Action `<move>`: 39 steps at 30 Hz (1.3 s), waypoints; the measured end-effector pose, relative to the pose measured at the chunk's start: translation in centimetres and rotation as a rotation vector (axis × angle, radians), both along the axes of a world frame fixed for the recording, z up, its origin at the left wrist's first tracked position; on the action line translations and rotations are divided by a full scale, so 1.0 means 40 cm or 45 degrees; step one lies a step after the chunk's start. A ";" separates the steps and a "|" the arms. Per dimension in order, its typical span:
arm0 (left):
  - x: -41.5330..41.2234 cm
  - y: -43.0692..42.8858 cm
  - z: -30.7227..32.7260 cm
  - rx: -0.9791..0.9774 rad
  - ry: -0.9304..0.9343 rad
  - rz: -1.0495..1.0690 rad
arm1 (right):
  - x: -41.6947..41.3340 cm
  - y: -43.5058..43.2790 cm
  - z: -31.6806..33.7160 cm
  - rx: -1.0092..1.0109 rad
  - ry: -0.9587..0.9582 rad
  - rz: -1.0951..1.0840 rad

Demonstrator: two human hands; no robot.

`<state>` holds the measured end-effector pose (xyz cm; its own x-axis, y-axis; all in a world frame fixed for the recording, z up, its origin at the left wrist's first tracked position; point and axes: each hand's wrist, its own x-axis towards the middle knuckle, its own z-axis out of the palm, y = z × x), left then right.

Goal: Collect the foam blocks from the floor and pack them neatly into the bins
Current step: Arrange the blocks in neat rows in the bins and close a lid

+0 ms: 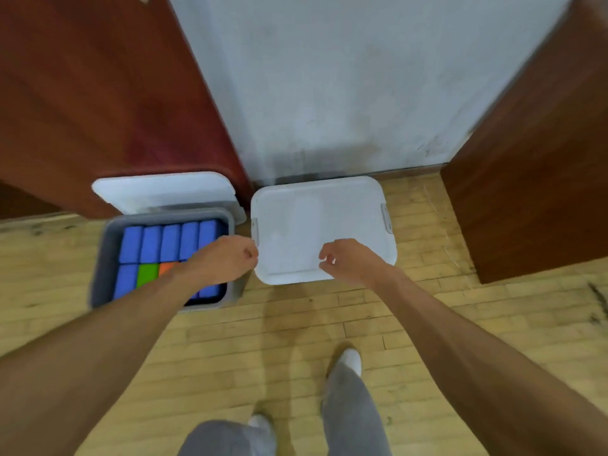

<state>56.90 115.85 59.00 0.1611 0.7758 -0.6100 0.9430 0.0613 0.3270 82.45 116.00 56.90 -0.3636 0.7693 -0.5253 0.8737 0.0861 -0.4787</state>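
An open grey bin stands on the floor at the left, packed with several blue foam blocks, one green block and an orange block. Its white lid leans behind it. To the right sits a second bin shut under a white lid. My left hand hovers over the open bin's right edge, fingers curled, holding nothing. My right hand is above the shut lid's near edge, fingers loosely curled and apart, empty.
Red-brown wooden panels rise at the left and a brown one at the right, with a pale wall between. The floor is light wood. My legs and white shoes are below.
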 end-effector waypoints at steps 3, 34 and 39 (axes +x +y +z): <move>-0.110 -0.065 0.174 0.056 -0.099 0.181 | -0.127 -0.046 0.169 0.095 0.000 0.130; -1.098 0.124 0.218 0.189 -0.169 0.321 | -1.123 0.188 0.216 0.153 -0.090 0.137; -1.126 0.310 0.024 0.133 -0.187 0.351 | -1.175 0.374 0.047 0.154 -0.094 0.089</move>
